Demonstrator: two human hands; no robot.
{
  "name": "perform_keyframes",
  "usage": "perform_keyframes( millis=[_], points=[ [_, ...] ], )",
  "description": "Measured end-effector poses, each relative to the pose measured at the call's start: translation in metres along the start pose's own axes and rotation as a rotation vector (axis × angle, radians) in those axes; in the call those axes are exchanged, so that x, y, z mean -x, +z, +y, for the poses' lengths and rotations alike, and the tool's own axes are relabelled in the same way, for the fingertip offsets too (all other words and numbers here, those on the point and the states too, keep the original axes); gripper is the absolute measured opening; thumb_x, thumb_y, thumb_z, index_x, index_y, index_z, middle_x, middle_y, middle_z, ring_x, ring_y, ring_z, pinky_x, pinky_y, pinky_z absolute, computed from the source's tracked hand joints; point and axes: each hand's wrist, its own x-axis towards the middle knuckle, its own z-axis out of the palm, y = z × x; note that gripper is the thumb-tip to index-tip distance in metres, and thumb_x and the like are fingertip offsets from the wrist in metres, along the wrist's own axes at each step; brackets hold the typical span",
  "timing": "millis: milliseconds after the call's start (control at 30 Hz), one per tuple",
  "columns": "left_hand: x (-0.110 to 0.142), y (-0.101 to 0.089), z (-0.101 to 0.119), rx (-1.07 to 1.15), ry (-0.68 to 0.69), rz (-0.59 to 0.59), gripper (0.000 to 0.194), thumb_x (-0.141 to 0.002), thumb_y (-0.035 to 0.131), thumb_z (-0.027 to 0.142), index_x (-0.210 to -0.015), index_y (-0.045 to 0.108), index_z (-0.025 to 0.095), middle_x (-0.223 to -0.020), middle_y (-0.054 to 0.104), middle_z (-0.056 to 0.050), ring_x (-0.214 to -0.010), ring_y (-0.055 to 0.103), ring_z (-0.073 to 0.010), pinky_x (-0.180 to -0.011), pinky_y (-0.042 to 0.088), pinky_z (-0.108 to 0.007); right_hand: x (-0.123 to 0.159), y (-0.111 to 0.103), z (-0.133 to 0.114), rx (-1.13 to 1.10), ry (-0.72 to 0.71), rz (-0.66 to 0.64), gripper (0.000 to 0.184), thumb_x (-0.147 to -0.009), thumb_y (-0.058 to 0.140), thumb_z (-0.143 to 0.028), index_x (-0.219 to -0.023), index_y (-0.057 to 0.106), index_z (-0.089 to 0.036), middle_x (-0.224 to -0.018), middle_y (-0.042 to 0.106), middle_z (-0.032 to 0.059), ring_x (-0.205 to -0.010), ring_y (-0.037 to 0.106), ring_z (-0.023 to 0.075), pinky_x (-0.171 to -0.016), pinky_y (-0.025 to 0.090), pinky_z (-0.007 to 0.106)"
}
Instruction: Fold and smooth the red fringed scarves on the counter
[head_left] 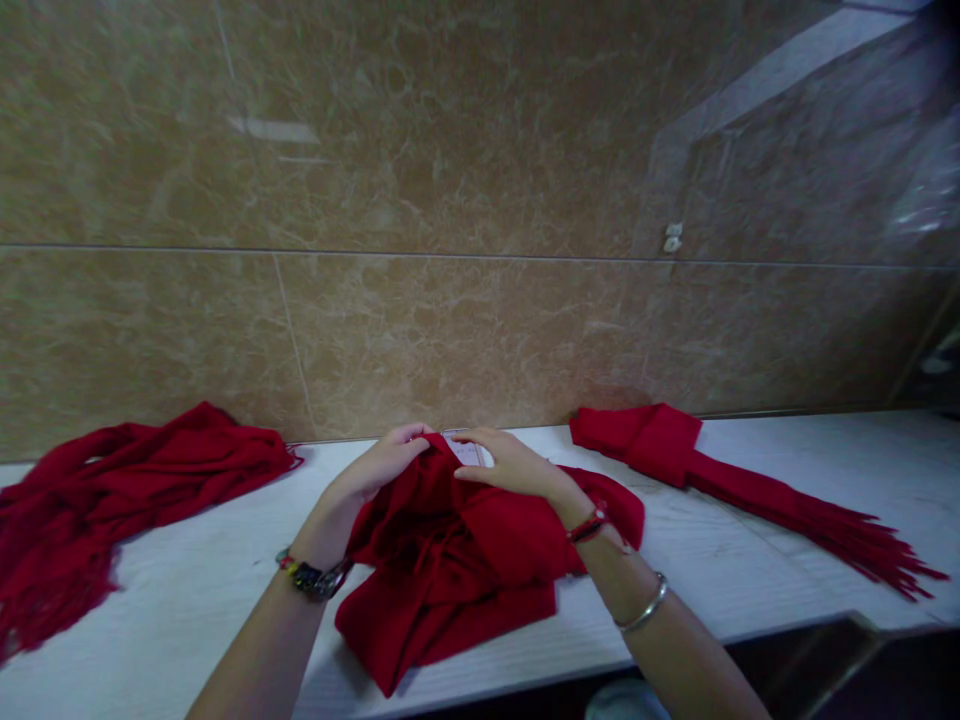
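A bunched red scarf [495, 545] lies in the middle of the white tabletop, its folds heaped and its front part lying flat. My left hand [390, 462] is closed on the scarf's far left edge, thumb on top of the cloth. At the far edge of the same scarf, my right hand [514, 462] has thumb and fingers apart, with the thumb resting near the cloth. Between the two hands a white tag [466, 450] with small print shows, partly covered by the red cloth and by my right fingers.
Another red scarf [172, 470] lies loosely crumpled at the left, fringe toward the front. To the right rests a folded, knotted red scarf [637, 440] with its fringe spread. A brown marbled tile wall [450, 340] rises behind the white table [247, 570]. Below the front edge is a dark gap.
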Motion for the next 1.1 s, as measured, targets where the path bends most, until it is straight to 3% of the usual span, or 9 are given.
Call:
perform_keyframes(
  millis=[100,167,400,567,667,767,867,1000,1100],
  points=[
    [0.0,-0.006,-0.002,-0.102,0.07,0.043,0.019,-0.071,0.044,0.03,-0.079,0.055,0.017,-0.073,0.061,0.001,-0.068,0.058,-0.0146,-0.065,0.046,-0.025,-0.009,0.012,-0.008,-0.03,0.063,0.04,0.019,-0.078,0.053,-0.018,-0.093,0.063,-0.016,-0.091,0.066,0.006,-0.082,0.059,0.0168,-0.075,0.043,0.028],
    [-0.001,-0.012,-0.006,-0.247,0.118,0.117,0.019,-0.073,0.042,0.027,-0.08,0.055,0.016,-0.075,0.062,0.0,-0.071,0.058,-0.0153,-0.068,0.046,-0.027,-0.011,0.013,-0.005,-0.026,0.091,0.094,0.019,-0.079,0.049,-0.014,-0.087,0.065,-0.018,-0.086,0.068,0.0041,-0.077,0.06,0.0157,-0.071,0.042,0.026],
    [-0.011,-0.027,-0.02,-0.861,0.202,0.357,0.031,-0.066,0.043,0.009,-0.088,0.064,0.015,-0.094,0.063,-0.009,-0.092,0.055,-0.0206,-0.087,0.04,-0.032,-0.007,-0.019,0.027,-0.196,0.231,0.425,0.016,-0.074,0.052,-0.027,-0.067,0.063,-0.019,-0.069,0.064,0.0011,-0.068,0.057,0.0153,-0.066,0.041,0.026],
    [-0.01,-0.036,-0.019,-0.8,0.172,0.284,0.037,-0.069,0.04,0.012,-0.096,0.065,0.017,-0.095,0.065,-0.006,-0.088,0.058,-0.0188,-0.082,0.043,-0.028,0.011,-0.041,0.067,-0.73,0.43,0.829,0.026,-0.058,0.063,-0.043,-0.063,0.059,-0.018,-0.057,0.058,-0.0026,-0.058,0.053,0.0138,-0.058,0.044,0.028],
    [-0.006,-0.035,-0.013,-0.883,0.106,0.276,0.038,-0.07,0.038,0.011,-0.095,0.066,0.018,-0.092,0.067,-0.007,-0.085,0.06,-0.0205,-0.079,0.044,-0.028,0.021,-0.053,0.081,-0.889,0.519,1.125,0.029,-0.052,0.067,-0.043,-0.064,0.057,-0.018,-0.056,0.056,-0.0047,-0.057,0.052,0.0127,-0.06,0.046,0.029],
    [0.0,-0.038,-0.005,-1.087,0.053,0.479,0.035,-0.073,0.037,0.012,-0.093,0.065,0.013,-0.092,0.066,-0.013,-0.086,0.06,-0.0252,-0.078,0.044,-0.032,0.03,-0.071,0.083,-0.885,0.526,1.319,0.028,-0.054,0.067,-0.042,-0.066,0.057,-0.018,-0.061,0.056,-0.0053,-0.06,0.052,0.0111,-0.065,0.046,0.028],
    [0.007,-0.056,-0.003,-1.17,-0.003,0.656,0.033,-0.075,0.037,0.017,-0.096,0.062,0.015,-0.093,0.065,-0.012,-0.087,0.06,-0.0246,-0.078,0.044,-0.032,0.041,-0.093,0.084,-0.814,0.48,1.452,0.029,-0.056,0.065,-0.043,-0.07,0.059,-0.018,-0.066,0.057,-0.0046,-0.063,0.051,0.0105,-0.068,0.045,0.027],
    [0.01,-0.088,-0.019,-1.195,-0.024,0.671,0.033,-0.077,0.034,0.019,-0.096,0.06,0.013,-0.094,0.064,-0.012,-0.091,0.058,-0.0237,-0.08,0.043,-0.031,0.057,-0.104,0.097,-0.62,0.455,1.517,0.03,-0.063,0.059,-0.045,-0.074,0.06,-0.017,-0.067,0.056,-0.0039,-0.064,0.051,0.0108,-0.067,0.043,0.027],
    [0.002,-0.093,-0.037,-1.111,-0.038,0.519,0.032,-0.072,0.037,0.015,-0.09,0.063,0.014,-0.091,0.066,-0.01,-0.088,0.06,-0.0221,-0.079,0.043,-0.029,0.062,-0.091,0.112,-0.354,0.56,1.278,0.024,-0.069,0.055,-0.039,-0.069,0.06,-0.016,-0.066,0.058,-0.0011,-0.064,0.052,0.0128,-0.065,0.042,0.028]
  ],
)
